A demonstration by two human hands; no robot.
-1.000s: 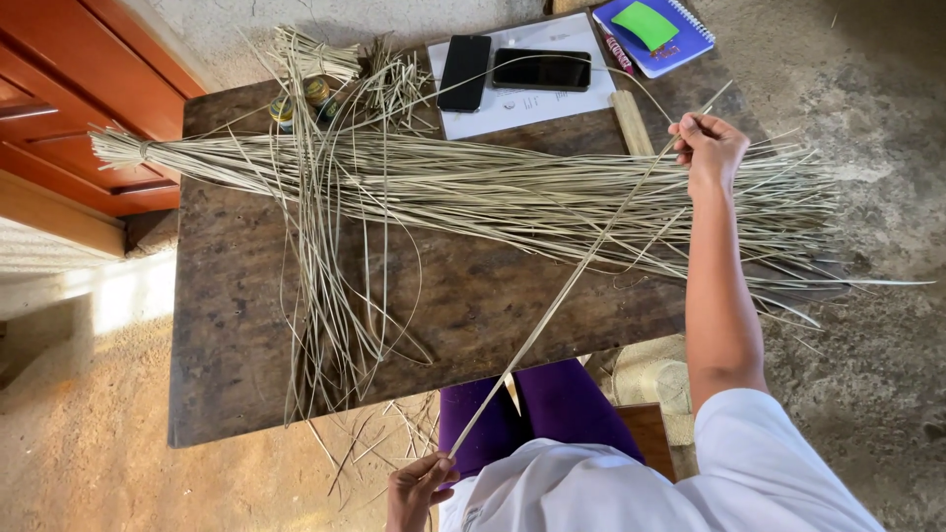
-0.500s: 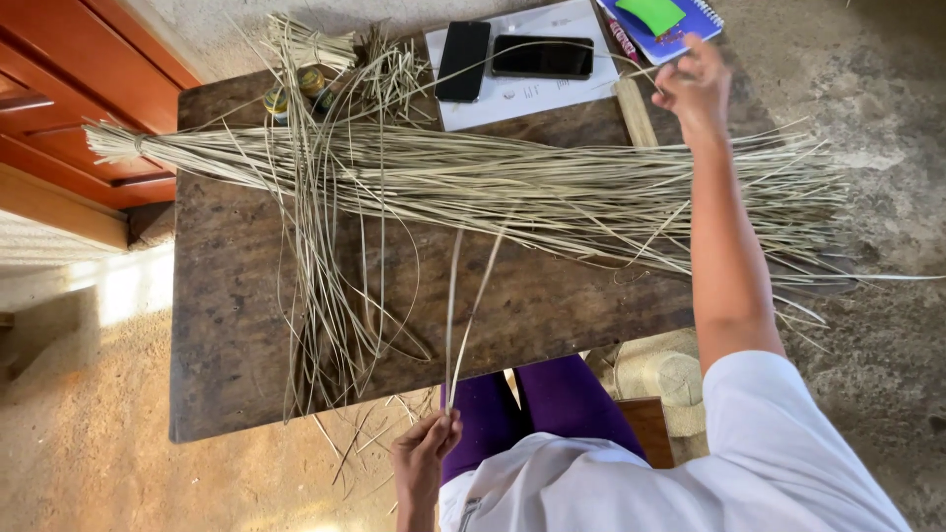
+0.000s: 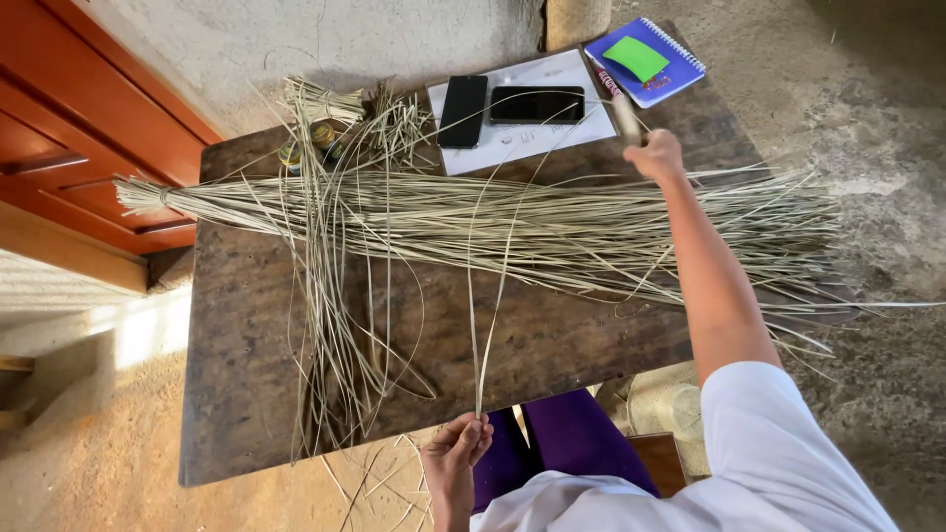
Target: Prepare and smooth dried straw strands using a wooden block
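Reed work at a dark wooden table (image 3: 552,335): a person in a white top sits at its near edge, both arms out. Left hand (image 3: 455,455), low at the table's near edge, has fingers pinched together on the ends of a couple of long pale strands (image 3: 483,296); these rise from the pinch across the tabletop and arc toward the far side. Right hand (image 3: 655,155) is stretched out over the far right part of the table, closed around what looks like the far end of those strands, though the grip itself is too small to read with certainty. Beneath the strands lies the main bundle of reeds (image 3: 552,222), laid lengthwise across the table, tied at its left end and fanning loose at the right, past the table edge. A second, thinner sheaf (image 3: 330,296) crosses it at a right angle on the left side, its ends spilling over the near edge. Judging by the lay, only these few strands are drawn clear; nearly all the stock sits unsorted in the two heaps, with nothing woven visible. At the far edge: two dark phones (image 3: 463,110) on a white sheet (image 3: 537,133), a blue spiral notebook (image 3: 645,61) bearing a green sticky note, small tins (image 3: 320,138) among short cut stems. Orange-red door (image 3: 89,128) at left, concrete floor.
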